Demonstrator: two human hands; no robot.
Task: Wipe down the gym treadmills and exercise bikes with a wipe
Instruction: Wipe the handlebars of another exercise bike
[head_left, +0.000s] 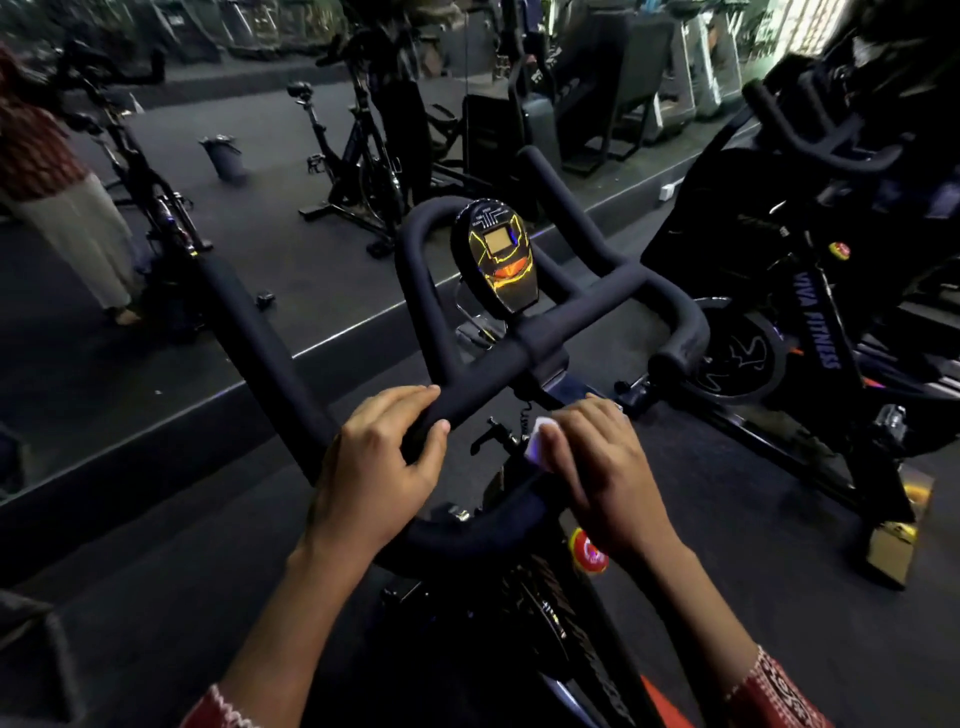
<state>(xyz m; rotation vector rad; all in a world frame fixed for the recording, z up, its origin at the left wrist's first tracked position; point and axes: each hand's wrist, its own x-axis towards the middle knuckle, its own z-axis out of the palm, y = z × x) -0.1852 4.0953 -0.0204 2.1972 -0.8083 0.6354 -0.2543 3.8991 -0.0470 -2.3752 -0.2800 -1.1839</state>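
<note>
Bike step in hand: left fingers (410, 399) clenched round handlebar (613, 291); right fingers (597, 415) flat, pressing wipe (537, 441) beneath. Next: sweep wipe past fingertips.

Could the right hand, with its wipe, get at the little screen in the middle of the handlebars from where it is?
Probably yes. The screen stands uncovered just beyond the right hand and its wipe; only the crossbar lies between, and the hand could likely pass over it.
</note>
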